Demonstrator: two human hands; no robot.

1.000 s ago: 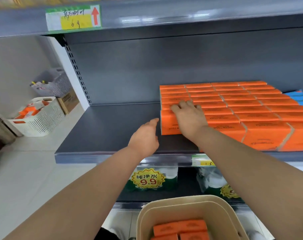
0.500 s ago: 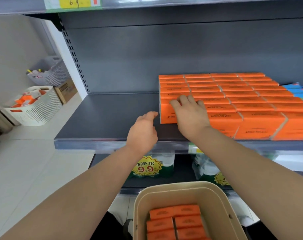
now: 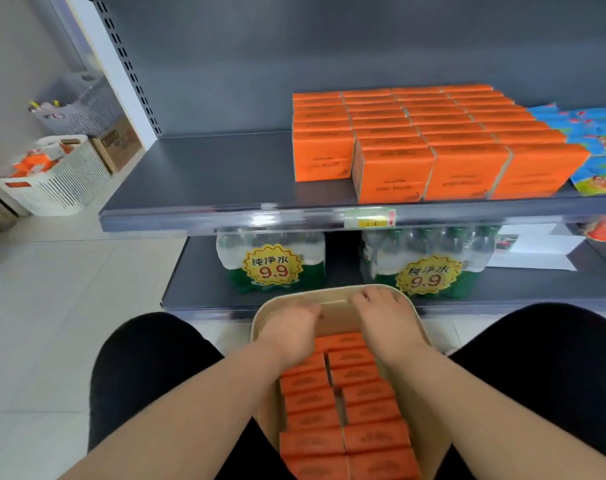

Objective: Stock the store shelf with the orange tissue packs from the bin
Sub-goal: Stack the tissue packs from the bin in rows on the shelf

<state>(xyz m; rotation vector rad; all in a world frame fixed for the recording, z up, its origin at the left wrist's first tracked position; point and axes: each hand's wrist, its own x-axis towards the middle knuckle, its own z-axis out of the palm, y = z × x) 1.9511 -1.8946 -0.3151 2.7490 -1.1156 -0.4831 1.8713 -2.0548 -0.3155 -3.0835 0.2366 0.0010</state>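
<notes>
A beige bin (image 3: 329, 293) stands on the floor between my knees, holding two rows of orange tissue packs (image 3: 364, 410). Both hands are down inside its far end. My left hand (image 3: 287, 332) lies over the far packs of the left row, and my right hand (image 3: 386, 318) over those of the right row. The fingers of both bend downward by the far wall, with the tips hidden, so no grip shows. On the grey shelf (image 3: 197, 174) above, a block of orange tissue packs (image 3: 416, 133) fills the middle and right, stacked two high. The shelf's left part is bare.
Two shrink-wrapped water bottle packs (image 3: 270, 265) with 9.9 stickers sit on the lower shelf just behind the bin. Blue packets (image 3: 592, 133) adjoin the orange block on the right. A white basket (image 3: 59, 178), a cardboard box (image 3: 118, 147) and a grey basket (image 3: 83, 105) stand on the floor at left.
Both hands have left the orange packs on the shelf and dropped into the bin. My view has tilted down, bringing the bin and my knees into sight.
</notes>
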